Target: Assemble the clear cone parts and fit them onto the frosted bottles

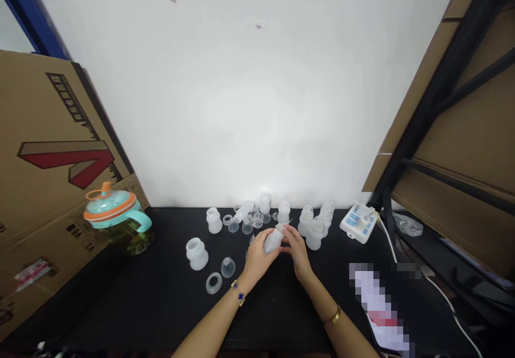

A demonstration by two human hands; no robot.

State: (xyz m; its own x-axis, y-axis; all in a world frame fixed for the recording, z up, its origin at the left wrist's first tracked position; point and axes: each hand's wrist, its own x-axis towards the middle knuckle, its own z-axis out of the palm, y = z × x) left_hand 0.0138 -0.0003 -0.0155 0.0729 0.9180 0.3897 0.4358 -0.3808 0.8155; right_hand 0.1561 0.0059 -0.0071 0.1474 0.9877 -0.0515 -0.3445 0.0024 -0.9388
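My left hand (257, 256) is wrapped round a small white bottle (272, 241), tilted up to the right above the black table. The fingers of my right hand (296, 250) pinch at the bottle's top end, where a small pale piece (280, 227) shows; what exactly they grip is too small to tell. Left of my hands stand two open white bottles (197, 254) (214, 220). A clear dome cap (228, 267) and a translucent ring (214, 283) lie near my left wrist. Several capped bottles (315, 233) stand to the right of my right hand.
Clear caps (247, 224) and more bottles (284, 212) crowd the wall side of the black table (169, 299). A teal-lidded jug (118, 218) stands left by a cardboard box (44, 159). At right are a white compartment case (358, 223), a white cable (446, 299) and a pixelated flat object (380, 315).
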